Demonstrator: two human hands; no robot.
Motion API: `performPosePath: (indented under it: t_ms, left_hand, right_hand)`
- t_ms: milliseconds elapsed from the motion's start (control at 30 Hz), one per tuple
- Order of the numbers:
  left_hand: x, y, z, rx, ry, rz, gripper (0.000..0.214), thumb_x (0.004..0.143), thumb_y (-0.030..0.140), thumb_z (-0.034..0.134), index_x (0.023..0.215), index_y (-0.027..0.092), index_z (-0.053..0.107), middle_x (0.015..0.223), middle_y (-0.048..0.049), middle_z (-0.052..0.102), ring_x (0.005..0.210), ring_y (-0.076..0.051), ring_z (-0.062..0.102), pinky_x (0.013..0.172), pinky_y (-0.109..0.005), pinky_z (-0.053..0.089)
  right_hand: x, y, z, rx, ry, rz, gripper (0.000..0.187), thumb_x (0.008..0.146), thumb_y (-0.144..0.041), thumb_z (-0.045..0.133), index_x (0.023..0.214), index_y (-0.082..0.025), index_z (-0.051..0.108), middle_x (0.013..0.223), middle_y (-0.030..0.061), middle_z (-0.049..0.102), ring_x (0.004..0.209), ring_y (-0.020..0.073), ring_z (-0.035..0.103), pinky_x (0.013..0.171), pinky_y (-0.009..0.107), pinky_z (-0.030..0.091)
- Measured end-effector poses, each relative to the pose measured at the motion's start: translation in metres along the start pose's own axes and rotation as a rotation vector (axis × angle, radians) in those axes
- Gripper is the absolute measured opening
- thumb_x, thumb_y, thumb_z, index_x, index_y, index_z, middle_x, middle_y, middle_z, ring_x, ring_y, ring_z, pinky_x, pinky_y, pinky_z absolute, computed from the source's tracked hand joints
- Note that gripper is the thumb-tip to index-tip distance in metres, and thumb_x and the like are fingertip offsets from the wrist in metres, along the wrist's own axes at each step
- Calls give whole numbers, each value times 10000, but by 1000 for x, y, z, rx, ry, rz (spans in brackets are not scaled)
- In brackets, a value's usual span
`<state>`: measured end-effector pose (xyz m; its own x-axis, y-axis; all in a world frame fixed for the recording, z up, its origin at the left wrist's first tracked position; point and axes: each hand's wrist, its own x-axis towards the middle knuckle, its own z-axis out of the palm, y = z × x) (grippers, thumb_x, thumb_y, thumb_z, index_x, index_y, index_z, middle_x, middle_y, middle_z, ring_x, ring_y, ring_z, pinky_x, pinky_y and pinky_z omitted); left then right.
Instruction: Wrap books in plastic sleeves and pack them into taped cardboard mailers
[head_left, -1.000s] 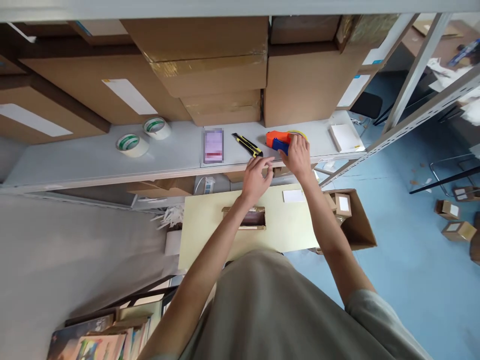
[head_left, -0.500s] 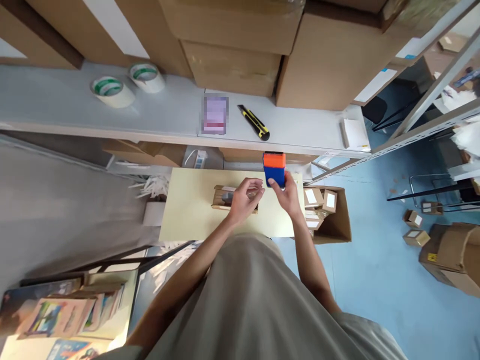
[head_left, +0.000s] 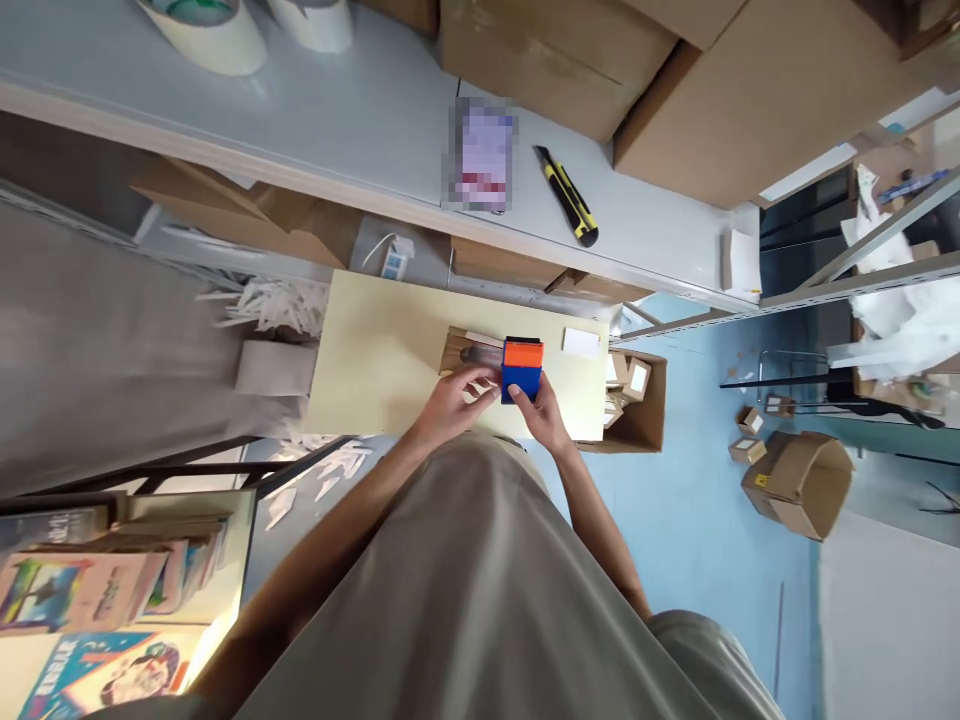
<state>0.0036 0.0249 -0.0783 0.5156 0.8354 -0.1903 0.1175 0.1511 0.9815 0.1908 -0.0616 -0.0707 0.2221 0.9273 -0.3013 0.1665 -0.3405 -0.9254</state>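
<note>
A blue and orange tool that looks like a hand-held tape dispenser (head_left: 522, 372), with a black top edge, is upright over the pale yellow board (head_left: 375, 340). My right hand (head_left: 541, 418) grips its lower part, thumb across the blue front. Just left of it, my left hand (head_left: 455, 403) has curved fingers with the thumb apart; whether the fingertips touch the tool I cannot tell. Behind both hands lies an open small cardboard box (head_left: 454, 350) with a dark grey object (head_left: 480, 355) in it, partly covered by the tool.
A white card (head_left: 581, 342) lies at the board's right. On the grey shelf are a yellow-black utility knife (head_left: 568, 197), a blurred-out purple item (head_left: 484, 155) and tape rolls (head_left: 214, 35). A carton (head_left: 651, 420) holding small boxes stands right of the board. Books (head_left: 112, 580) lie lower left.
My right hand has brought the blue and orange tool down and left over the small box. My left hand has shifted slightly left. The view has moved, and a white card now shows on the board.
</note>
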Motion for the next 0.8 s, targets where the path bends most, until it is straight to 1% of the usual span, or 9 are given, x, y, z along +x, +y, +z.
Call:
performPosePath:
  t_ms: [67,167,233,300,367,467,600,700,800]
  left_hand:
    - [8,-4,-19,-95,-22,-90,481,895,666,785,1073,226,865,1047,-105,851,952,-276,787,761,-369,639]
    - [16,-8,-46,-254,-69,-213,587,908,736,745,1046,183,883,991,-134,843,869,-262,767,673,-348,585]
    - [18,-8,-60,-299,-120,-229,583,888,733,797,1032,177,896,953,-125,837,797,-230,731,641,-328,546]
    - [18,-8,-69,-309,-175,-217,566,845,731,868,1006,190,906,912,-105,830,742,-207,698,620,-318,524]
    - [16,-8,-76,-308,-206,-203,574,801,750,914,977,204,909,892,-93,827,744,-212,704,636,-327,546]
    - [14,-10,-83,-291,-221,-199,598,756,788,938,923,215,901,892,-91,832,811,-243,746,717,-356,608]
    - [14,-19,-94,-252,-206,-183,647,736,829,930,898,204,883,895,-89,833,836,-244,752,754,-350,620]
    - [13,-30,-99,-236,-183,-177,647,752,817,916,914,192,881,894,-77,836,814,-220,735,730,-314,585]
    - [9,-41,-96,-222,-121,-218,566,793,754,887,900,198,880,832,-49,821,737,-186,685,670,-285,525]
  right_hand:
    - [-6,-2,0,-13,-74,53,714,956,-875,697,1300,-256,599,1186,114,784,1085,290,754,980,459,668]
    - [-14,-10,1,-63,-188,99,673,966,-819,740,1299,-249,608,1184,120,790,1066,291,760,940,457,668]
    - [-18,-17,2,-143,-241,100,643,975,-781,756,1299,-241,625,1189,121,787,1037,286,752,913,448,658]
    - [-20,-25,4,-231,-284,94,612,985,-738,767,1311,-235,641,1177,113,787,1004,278,738,895,436,641]
    - [-21,-34,6,-303,-313,91,584,990,-698,774,1322,-233,656,1134,94,788,962,270,720,860,416,624]
    - [-22,-47,12,-364,-347,108,551,986,-661,773,1314,-229,675,1028,60,770,875,251,683,771,376,584]
    - [-18,-61,20,-434,-366,168,496,966,-645,771,1214,-222,692,931,31,741,801,226,641,711,347,535]
    - [-11,-70,27,-519,-336,241,523,953,-720,751,1089,-217,703,863,21,718,752,211,620,669,333,494]
    - [-2,-79,32,-540,-336,308,595,956,-816,712,1010,-223,700,829,32,743,727,221,662,634,329,494]
